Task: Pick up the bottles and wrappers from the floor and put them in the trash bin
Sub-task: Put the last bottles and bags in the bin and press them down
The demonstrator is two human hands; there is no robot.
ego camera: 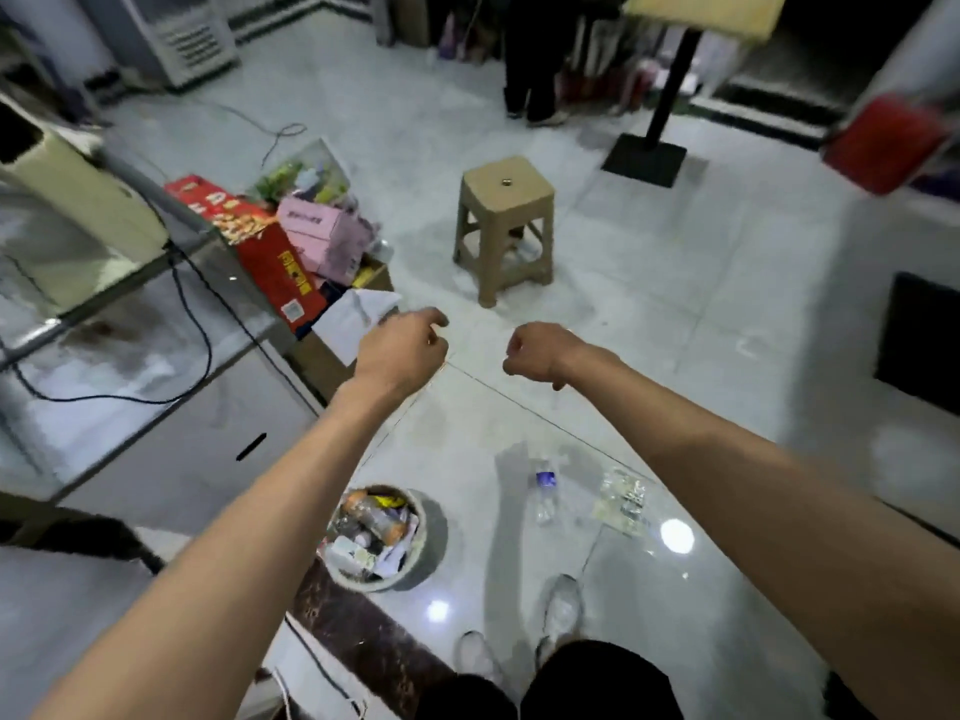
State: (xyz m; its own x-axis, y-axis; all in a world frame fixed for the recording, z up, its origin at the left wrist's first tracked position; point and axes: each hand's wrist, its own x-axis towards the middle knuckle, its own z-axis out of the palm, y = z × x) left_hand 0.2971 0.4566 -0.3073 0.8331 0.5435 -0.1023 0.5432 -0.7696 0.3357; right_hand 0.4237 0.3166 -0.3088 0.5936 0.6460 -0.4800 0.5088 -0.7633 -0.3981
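A clear plastic bottle (545, 495) with a blue label lies on the grey tiled floor in front of my feet. Just to its right lies a crinkled transparent wrapper (623, 501). The round trash bin (423, 553), filled with cans and packaging, stands to the bottle's left, beside the counter's foot. Both arms are stretched forward, high above the floor. My left hand (402, 350) hangs with loosely curled fingers and holds nothing. My right hand (540, 356) has its fingers curled in and is empty too.
A steel counter (104, 366) with a black cable runs along the left. Cardboard boxes (291, 252) are piled past its end. A beige plastic stool (504, 226) stands ahead, a table's black pedestal (649, 153) further back. A person's legs (530, 90) are at the far wall.
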